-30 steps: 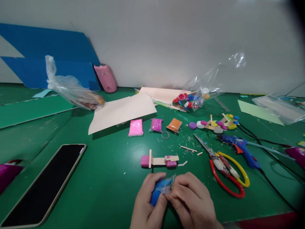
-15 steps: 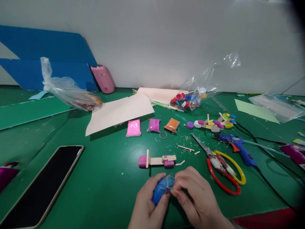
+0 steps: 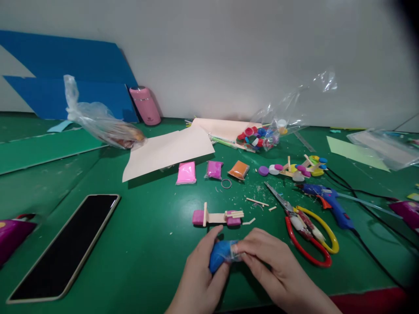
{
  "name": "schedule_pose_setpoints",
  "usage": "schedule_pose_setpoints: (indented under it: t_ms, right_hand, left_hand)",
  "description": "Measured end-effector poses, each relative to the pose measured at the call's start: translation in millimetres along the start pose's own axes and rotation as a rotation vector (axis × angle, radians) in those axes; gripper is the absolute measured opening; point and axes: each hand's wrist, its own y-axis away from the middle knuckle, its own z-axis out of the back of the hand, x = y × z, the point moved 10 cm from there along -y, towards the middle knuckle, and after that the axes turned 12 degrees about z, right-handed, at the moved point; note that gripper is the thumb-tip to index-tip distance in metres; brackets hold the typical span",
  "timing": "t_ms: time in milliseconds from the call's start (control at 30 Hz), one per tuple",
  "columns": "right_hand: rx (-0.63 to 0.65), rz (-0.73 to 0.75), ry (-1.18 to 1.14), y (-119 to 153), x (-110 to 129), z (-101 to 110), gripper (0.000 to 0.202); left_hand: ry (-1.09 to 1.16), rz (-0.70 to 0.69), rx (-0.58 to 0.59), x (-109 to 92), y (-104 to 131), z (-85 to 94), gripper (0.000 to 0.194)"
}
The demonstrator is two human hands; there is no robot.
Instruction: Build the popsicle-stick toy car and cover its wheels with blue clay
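Phone (image 3: 65, 246): lying flat at 9 o'clock, well apart from the hands.
Left hand (image 3: 199, 279): cupping the blue clay packet (image 3: 220, 255) from below at 6 o'clock, thumb now riding up along its far side instead of lying across the top as a second ago.
Blue clay packet: sitting between both hands just above the table's near edge (image 3: 147, 261), now lying flatter and showing more blue than before.
Clear wrapper: bunching at the packet's right end, no longer sticking up as a flap; being drawn sideways, toward 3 o'clock.
Right hand (image 3: 275, 270): pinching the wrapper end between thumb and fingertips, wrist stretching out toward 4 o'clock.
Meaning: judging by the shift, unwrapping under way, clay not yet bare.
Stick-and-clay model (image 3: 218, 216): resting at 12 o'clock, just beyond the hands, untouched.
Scissors (image 3: 304, 229): lying at 2 o'clock, near the right hand, apart from it.
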Motion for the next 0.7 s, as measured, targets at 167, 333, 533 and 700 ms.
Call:
schedule_pose_setpoints:
  t_ms: [167, 333, 533, 700]
  right_hand:
    - [0.042, 0.000, -0.003, 0, -1, 1, 0.027]
    - [0.090, -0.017, 0.039, 0, -1, 0, 0.030]
    - [0.201, -0.004, 0.192, -3, 3, -5, 0.020]
    - [0.238, -0.028, 0.364, -4, 0, 0, 0.016]
  left_hand:
    - [0.071, 0.126, 0.140, 1, -1, -9.4, 0.050]
    - [0.104, 0.164, 0.234, 3, 0, -17.6, 0.058]
    - [0.169, 0.142, 0.289, -3, 0, -20.3, 0.060]
    - [0.106, 0.147, 0.231, -4, 2, -8.6, 0.058]
